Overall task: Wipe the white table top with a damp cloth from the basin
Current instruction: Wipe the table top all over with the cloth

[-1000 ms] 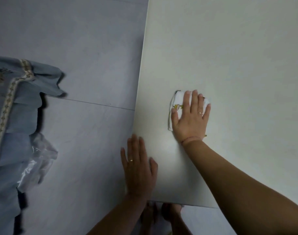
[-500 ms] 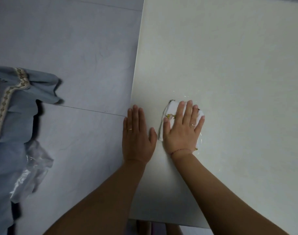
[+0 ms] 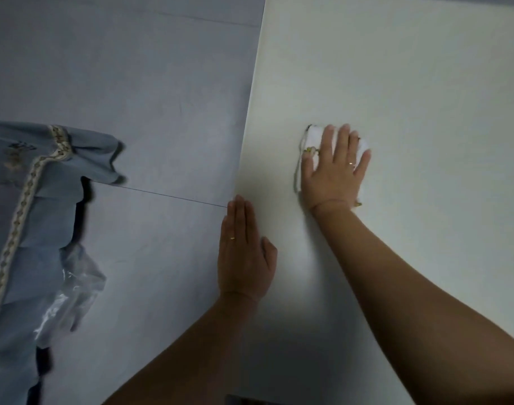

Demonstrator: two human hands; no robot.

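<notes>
Head view: the folded white cloth [image 3: 311, 139] lies on the white worktop [image 3: 410, 83], well inside its left edge, and every place here is given from that cloth. The right hand [image 3: 334, 171] lies flat on top of it and covers most of it. Its fingers [image 3: 341, 138] are straight and a little spread, pressing rather than gripping. A flat palm likely spreads the pressure over the whole pad, so it wipes a wide band and does not bunch up. Only the cloth's far-left corner and a strip at the right show past the hand.

The left hand [image 3: 244, 252] is to the left of the cloth and nearer the person, well apart from it. It rests palm down over the worktop's edge, fingers [image 3: 239, 211] straight and close together with the thumb out, holding nothing. It probably takes the person's weight while the right arm reaches forward.

Further left of the cloth, off the worktop, is the grey floor [image 3: 133, 68]. A blue trimmed fabric [image 3: 31, 200] hangs there with a crumpled clear plastic bag [image 3: 71, 290] beside it. The basin is not in view. Most of the worktop beyond and to the right of the cloth looks matt, so the wiping seems far from finished.
</notes>
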